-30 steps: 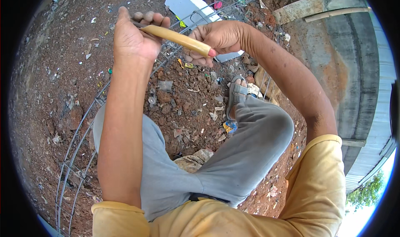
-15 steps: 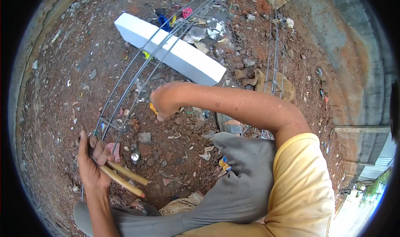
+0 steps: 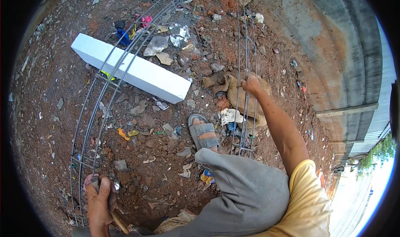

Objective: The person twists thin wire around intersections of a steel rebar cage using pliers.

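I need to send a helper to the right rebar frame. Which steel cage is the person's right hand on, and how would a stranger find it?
Start at the long white rectangular block lying on the red dirt. To its right, beyond the grey sandal, a narrow straight cage of thin steel bars runs up the picture, gripped by the right hand. Unlike the longer cage crossing the block, it lies over a tan lump.

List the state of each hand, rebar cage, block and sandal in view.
left hand: closed around a wooden handle, at the left rebar cage
right hand: gripping the right rebar cage
left rebar cage: lying across the white block
white block: flat on the dirt
sandal: on the foot
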Motion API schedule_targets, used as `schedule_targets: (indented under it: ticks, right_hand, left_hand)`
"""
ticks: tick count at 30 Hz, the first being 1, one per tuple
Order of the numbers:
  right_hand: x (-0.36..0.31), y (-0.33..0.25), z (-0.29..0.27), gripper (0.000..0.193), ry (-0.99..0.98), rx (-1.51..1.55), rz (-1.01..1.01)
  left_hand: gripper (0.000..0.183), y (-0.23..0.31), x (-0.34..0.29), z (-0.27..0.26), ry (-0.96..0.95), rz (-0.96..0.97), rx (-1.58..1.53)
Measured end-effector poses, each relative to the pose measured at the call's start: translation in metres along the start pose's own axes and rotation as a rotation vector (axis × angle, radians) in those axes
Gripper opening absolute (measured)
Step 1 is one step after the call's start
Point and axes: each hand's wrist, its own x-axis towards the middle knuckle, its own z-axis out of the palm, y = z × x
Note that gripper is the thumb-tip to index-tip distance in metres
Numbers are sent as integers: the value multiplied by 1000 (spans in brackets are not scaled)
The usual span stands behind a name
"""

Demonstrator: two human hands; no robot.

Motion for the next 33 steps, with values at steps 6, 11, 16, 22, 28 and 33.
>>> schedule_targets:
  ticks: [6, 11, 16, 22, 28, 33]
  right_hand:
    - [-38, 54, -87, 38, 264, -46, -50]
    - [-108, 115, -187, 35, 270, 156, 249]
    - [-162, 293, -176, 50, 493, -338, 682]
    - [-126, 147, -138, 69, 132, 59, 443]
    - [-149, -236, -135, 70, -485, 474, -644]
    - [-190, -330, -132, 70, -450, 582, -1371]
  left_hand:
    - [30, -22, 0, -5, 104, -16, 62]
    - [39, -44, -22, -37, 99, -48, 95]
    - [48, -60, -27, -46, 168, 1, 85]
    - [48, -45, -22, -15, 89, 11, -364]
    - [52, -22, 1, 3, 85, 80, -614]
    - [55, 23, 22, 56, 86, 126, -696]
